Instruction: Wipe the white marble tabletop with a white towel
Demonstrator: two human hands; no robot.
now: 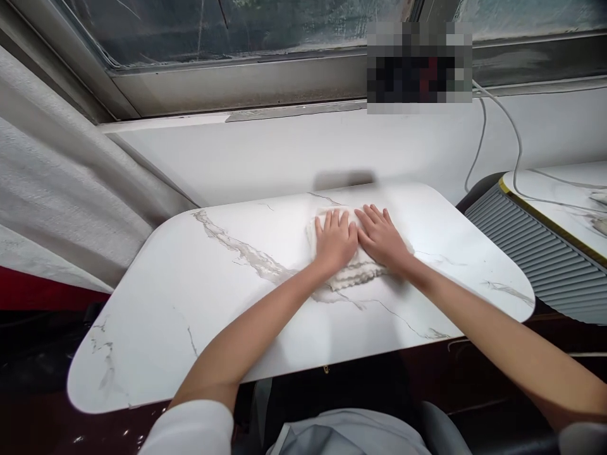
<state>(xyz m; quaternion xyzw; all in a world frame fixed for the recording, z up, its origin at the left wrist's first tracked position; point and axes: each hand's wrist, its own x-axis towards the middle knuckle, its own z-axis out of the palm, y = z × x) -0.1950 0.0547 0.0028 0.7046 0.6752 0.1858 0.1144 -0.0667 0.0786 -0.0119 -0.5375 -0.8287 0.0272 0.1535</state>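
Observation:
A white textured cloth (353, 273), folded into a small pad, lies on the white marble table (199, 297) right of its middle. My left hand (334, 240) rests flat on the cloth's left half, fingers stretched toward the wall. My right hand (382, 237) lies flat beside it on the cloth's right half, fingers spread. The two hands touch at the thumbs. Both palms press down on the cloth, and neither hand grips anything. Most of the cloth is hidden under the hands.
A white wall and a window sill (246, 82) run behind the table. A grey curtain (61, 189) hangs at the left. At the right stands a ribbed grey unit (535, 253) beside a second marble top (559, 196) with white cables (516, 158).

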